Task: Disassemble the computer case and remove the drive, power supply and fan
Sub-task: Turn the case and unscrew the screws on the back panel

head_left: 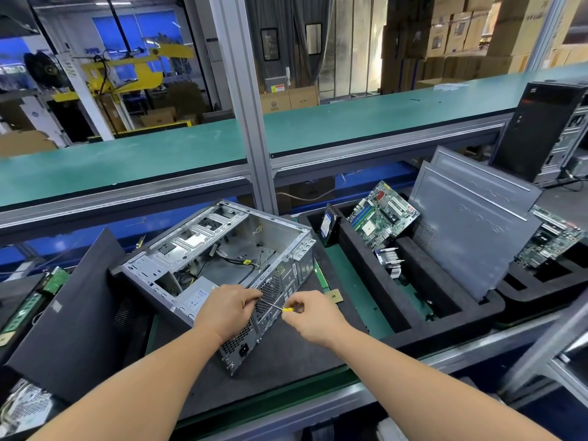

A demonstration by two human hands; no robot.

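An open grey computer case (pixel 203 249) lies on its side on a dark mat, its rear panel turned toward me. The power supply (pixel 194 297) with a white label sits in the near corner, and loose cables (pixel 241 261) lie on the case floor. A round fan grille (pixel 270 292) shows on the rear panel. My left hand (pixel 227 308) rests on the rear edge over the power supply, fingers curled at the shaft of a screwdriver (pixel 280 308). My right hand (pixel 310 316) pinches its yellow handle, the tip set against the rear panel by the grille.
Black foam trays (pixel 401 316) to the right hold a motherboard (pixel 383 214), a drive (pixel 327 224), a heatsink (pixel 391 259) and grey side panels (pixel 471 230). A black panel (pixel 73 313) lies to the left. Another tower (pixel 553 128) stands at far right. A green conveyor (pixel 191 151) runs behind.
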